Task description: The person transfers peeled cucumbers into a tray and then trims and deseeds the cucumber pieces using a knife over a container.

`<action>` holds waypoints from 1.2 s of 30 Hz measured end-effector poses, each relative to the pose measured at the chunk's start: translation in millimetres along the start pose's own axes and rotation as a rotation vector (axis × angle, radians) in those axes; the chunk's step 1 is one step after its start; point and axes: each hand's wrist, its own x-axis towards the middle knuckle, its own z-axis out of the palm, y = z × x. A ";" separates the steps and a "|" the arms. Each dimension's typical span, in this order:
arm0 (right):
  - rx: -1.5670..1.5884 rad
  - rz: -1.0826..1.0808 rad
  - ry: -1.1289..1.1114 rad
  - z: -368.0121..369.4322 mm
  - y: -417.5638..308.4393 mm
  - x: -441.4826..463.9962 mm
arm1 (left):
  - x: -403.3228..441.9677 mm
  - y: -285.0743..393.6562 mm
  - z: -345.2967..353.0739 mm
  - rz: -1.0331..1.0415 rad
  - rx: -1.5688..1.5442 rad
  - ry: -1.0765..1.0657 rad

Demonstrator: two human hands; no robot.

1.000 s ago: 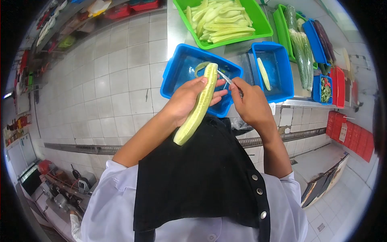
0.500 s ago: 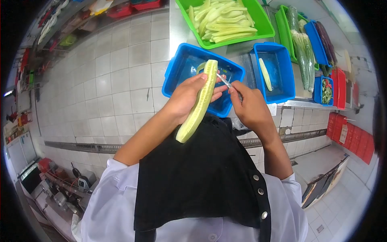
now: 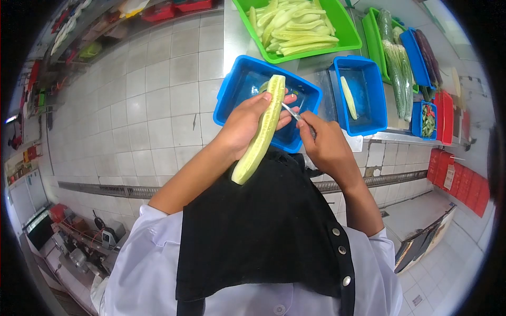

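My left hand (image 3: 245,124) is closed round a long halved cucumber (image 3: 262,129), peeled pale green with its seedy cut face turned up. The thumb presses on the cut face, while the fingers stretch out beyond the far side. In my right hand (image 3: 327,147) is a slim silver metal tool (image 3: 291,111). Its tip is at the right edge of the cucumber, near the left fingers; contact is unclear. The grip hides the other end of the tool, so its exact kind does not show. Below both hands lies a blue bin (image 3: 226,100) with some wet scraps inside.
A second blue bin (image 3: 379,97) holds one pale cucumber strip (image 3: 348,98). Behind, a green tray (image 3: 353,34) is heaped with cut cucumber pieces (image 3: 300,29). Further right are wrapped green vegetables (image 3: 398,79), eggplants (image 3: 428,58) and a red crate (image 3: 444,116). A black apron (image 3: 258,231) is nearest me.
The tool's tip has shifted slightly down along the cucumber's right edge, and my right hand has moved a little left. The left hand keeps its hold.
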 end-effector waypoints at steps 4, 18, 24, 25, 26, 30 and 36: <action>0.152 0.115 -0.107 -3.8 0.6 1.8 | 0.3 -3.0 -2.3 0.009 -0.017 -0.015; 0.064 0.031 -0.030 2.5 -14.0 -13.2 | 1.0 -5.4 -4.0 0.048 0.003 -0.021; 0.099 0.087 -0.084 4.1 -11.8 -12.7 | -0.6 -1.3 -0.4 0.088 0.023 -0.008; 0.118 0.124 -0.125 3.6 -11.9 -12.1 | 0.5 -2.6 -1.9 0.087 0.019 -0.021; 0.120 0.123 -0.126 2.1 -14.6 -12.6 | 0.8 -3.4 -2.7 0.086 0.014 -0.035; 0.158 0.108 -0.152 -1.6 -23.0 -16.6 | -1.3 2.5 0.7 0.093 0.025 -0.005; 0.226 0.179 -0.251 -4.7 -28.5 -16.4 | -4.2 3.6 1.4 0.093 0.042 -0.013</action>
